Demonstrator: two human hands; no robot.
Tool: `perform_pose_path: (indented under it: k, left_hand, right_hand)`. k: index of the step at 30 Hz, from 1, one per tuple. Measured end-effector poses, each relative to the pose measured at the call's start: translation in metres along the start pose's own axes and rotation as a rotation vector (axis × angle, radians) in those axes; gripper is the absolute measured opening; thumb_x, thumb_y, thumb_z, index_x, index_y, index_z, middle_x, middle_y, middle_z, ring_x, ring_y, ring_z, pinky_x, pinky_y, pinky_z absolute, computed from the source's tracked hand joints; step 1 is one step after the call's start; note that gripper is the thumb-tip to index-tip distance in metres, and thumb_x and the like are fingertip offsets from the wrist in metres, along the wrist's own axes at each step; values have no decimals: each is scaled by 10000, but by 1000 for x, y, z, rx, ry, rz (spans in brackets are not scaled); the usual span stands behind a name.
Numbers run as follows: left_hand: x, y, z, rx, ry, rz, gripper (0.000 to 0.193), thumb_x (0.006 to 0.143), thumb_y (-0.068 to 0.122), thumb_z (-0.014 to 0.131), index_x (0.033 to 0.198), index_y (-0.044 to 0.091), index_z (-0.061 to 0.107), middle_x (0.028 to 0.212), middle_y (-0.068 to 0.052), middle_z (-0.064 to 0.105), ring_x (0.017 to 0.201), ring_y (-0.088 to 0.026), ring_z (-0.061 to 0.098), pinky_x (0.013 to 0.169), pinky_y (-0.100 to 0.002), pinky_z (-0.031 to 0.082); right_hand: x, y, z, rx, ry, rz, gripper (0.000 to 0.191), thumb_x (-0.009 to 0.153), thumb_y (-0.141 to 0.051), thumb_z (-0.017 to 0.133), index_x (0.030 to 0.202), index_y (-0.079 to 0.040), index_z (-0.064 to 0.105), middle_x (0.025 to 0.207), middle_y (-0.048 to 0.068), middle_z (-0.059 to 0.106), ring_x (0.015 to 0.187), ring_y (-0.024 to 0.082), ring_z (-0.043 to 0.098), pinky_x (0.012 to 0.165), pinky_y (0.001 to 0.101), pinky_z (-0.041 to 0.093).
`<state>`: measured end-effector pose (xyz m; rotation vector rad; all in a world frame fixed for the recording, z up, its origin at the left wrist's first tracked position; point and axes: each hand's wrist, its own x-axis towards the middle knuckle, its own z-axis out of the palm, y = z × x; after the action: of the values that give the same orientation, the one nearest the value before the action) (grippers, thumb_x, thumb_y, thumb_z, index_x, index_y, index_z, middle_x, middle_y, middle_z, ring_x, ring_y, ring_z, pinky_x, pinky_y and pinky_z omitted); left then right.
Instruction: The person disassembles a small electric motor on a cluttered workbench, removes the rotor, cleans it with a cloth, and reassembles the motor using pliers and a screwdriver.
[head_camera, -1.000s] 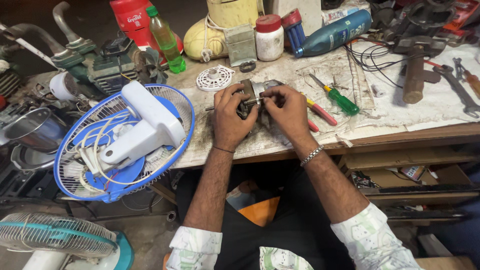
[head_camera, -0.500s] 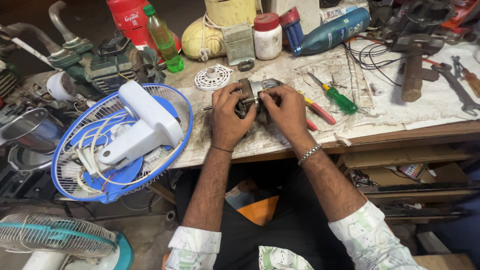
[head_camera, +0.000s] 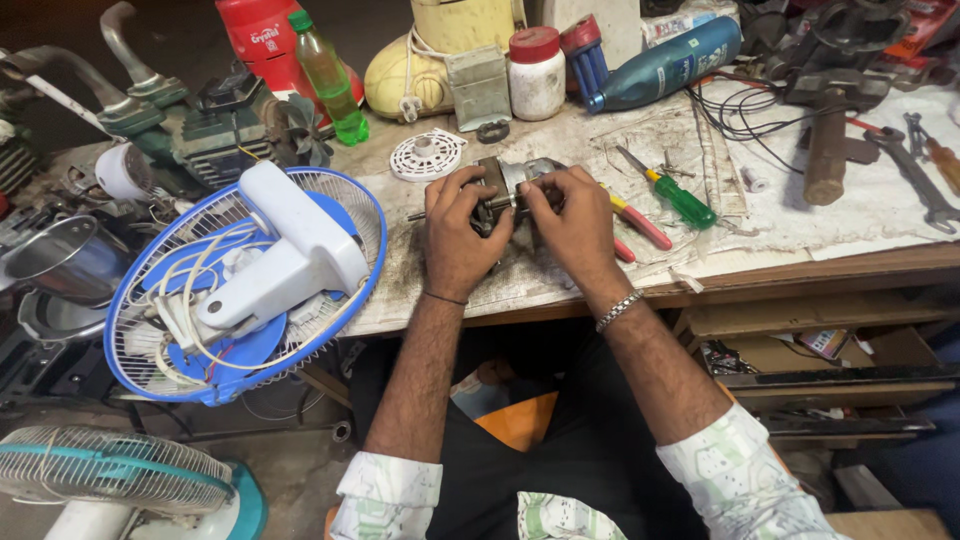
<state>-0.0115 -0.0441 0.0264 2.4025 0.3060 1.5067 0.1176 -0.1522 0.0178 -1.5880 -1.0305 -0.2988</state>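
Note:
A small grey electric fan motor (head_camera: 512, 178) with a thin shaft poking out to the left rests on the newspaper-covered workbench (head_camera: 640, 270). My left hand (head_camera: 457, 232) grips its left side. My right hand (head_camera: 572, 222) holds its right side, fingertips pinching at the top of the housing. Both hands cover most of the motor body. A round white plastic fan part (head_camera: 427, 156) lies just behind the motor.
A blue-and-white table fan (head_camera: 245, 280) lies face down at the left bench edge. A green-handled screwdriver (head_camera: 672, 190) and red-handled pliers (head_camera: 636, 222) lie right of my hands. Bottles, a white jar (head_camera: 537, 72) and a hammer (head_camera: 828, 150) stand behind. A teal fan (head_camera: 110, 480) sits on the floor.
Both hands stay on the motor with only small finger shifts; the view has moved slightly.

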Motion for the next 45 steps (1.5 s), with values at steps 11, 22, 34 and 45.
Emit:
perform_pose_path:
  k: [11,22,34,45]
  left_hand:
    - [0,0,0,4,2,-1,263,749,124,834,966,59,701,1252,-92,679,1207,-320,583,1027,-428,513]
    - [-1,0,0,8,-11,-1,281,737,124,837,970,52,698,1255,-98,675,1210,-321,576,1032,-430,509]
    - [0,0,0,7,3,12,289,727,127,839,964,55,690,1256,-100,676,1206,-331,580,1031,-435,502]
    - [0,1,0,1,-12,-24,276,740,140,842,966,64,703,1254,-90,678,1204,-318,588,1013,-421,516]
  right_hand:
    - [-1,0,1,-115,10,-111,110,942,-137,802,944,-32,772,840,106,641,741,217,639,664,344,502]
    - [-2,3,1,39,-15,-95,111,910,-83,711,986,-3,716,901,104,629,747,211,650,661,332,531]
    - [-4,-2,0,4,-9,-104,133,876,-63,745,995,-16,708,919,113,608,774,241,664,695,346,544]
    - [-5,-2,-1,-71,13,-113,125,918,-90,775,999,-21,710,957,121,615,824,266,664,730,380,538]
